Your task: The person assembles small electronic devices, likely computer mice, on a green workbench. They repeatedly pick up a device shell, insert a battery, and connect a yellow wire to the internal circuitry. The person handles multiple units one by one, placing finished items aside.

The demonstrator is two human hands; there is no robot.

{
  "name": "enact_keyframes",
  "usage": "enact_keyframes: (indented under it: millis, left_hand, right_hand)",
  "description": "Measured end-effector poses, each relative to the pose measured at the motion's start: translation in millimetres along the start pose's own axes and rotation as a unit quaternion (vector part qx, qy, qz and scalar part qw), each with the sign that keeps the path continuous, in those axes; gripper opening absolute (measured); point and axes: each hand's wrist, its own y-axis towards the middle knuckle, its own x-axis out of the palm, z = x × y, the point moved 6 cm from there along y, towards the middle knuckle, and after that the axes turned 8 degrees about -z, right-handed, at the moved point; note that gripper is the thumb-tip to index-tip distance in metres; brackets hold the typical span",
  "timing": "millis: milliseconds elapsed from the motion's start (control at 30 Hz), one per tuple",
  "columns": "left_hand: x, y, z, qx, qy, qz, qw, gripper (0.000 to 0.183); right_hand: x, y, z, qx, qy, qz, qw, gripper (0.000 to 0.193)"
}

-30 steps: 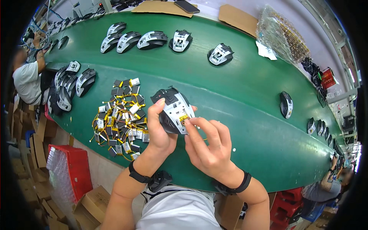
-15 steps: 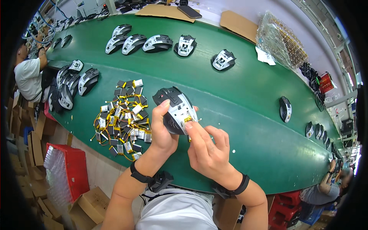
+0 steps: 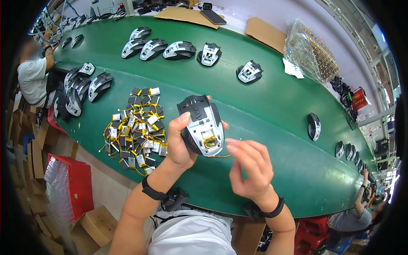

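Observation:
Above the green table I hold a grey-and-black computer mouse (image 3: 196, 111) with an open recess in its shell. My left hand (image 3: 179, 142) is closed round its left side, thumb on the edge and fingertips showing at the far side. In the recess sits a small yellow-edged battery (image 3: 208, 137), its leads bunched beside it. A thin yellow-red wire (image 3: 219, 156) sticks out below the mouse. My right hand (image 3: 253, 170) is just right of the mouse, off it, fingers bent and apart from the thumb, holding nothing visible. A pile of wired batteries (image 3: 136, 127) lies left of my left hand.
Several similar mice stand along the far belt (image 3: 173, 50), at left (image 3: 100, 87) and at right (image 3: 314, 126). Cardboard sheets (image 3: 265, 34) and a bubble-wrapped bundle (image 3: 312, 53) lie at the back. A red crate (image 3: 78, 187) stands lower left. Co-workers sit at both ends.
My right hand has come away from the mouse's recess, moving right and slightly down, its fingers opening. The mouse has turned a little in my left hand, showing the battery.

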Motion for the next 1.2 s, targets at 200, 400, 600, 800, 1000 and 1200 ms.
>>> enact_keyframes:
  millis: [200,400,600,800,1000,1200]
  left_hand:
    - [7.8,-5.3,-7.8,-0.043,0.065,-0.052,0.996,0.076]
    - [21.4,-6.2,-7.3,-0.086,0.0,-0.054,0.995,0.065]
    - [13.7,-6.8,-23.0,-0.145,-0.079,-0.072,0.984,0.051]
    - [12.9,-8.2,-18.6,-0.111,-0.094,-0.058,0.988,0.049]
    - [7.7,-9.3,-25.4,-0.123,-0.106,-0.034,0.986,0.049]
    - [8.3,-11.4,-23.3,-0.116,-0.117,-0.029,0.986,0.048]
  right_hand:
    - [1.3,8.1,11.4,0.148,0.125,-0.004,0.981,0.078]
    - [7.4,19.6,27.9,0.112,-0.005,-0.033,0.993,0.085]
    - [-13.2,9.5,33.8,0.163,0.082,-0.017,0.983,0.071]
    - [-11.1,1.3,22.1,0.117,0.033,0.002,0.993,0.059]
    - [-5.3,-4.6,24.4,0.171,0.096,0.06,0.979,0.05]
    - [-3.8,-5.9,21.8,0.16,0.081,0.067,0.982,0.045]
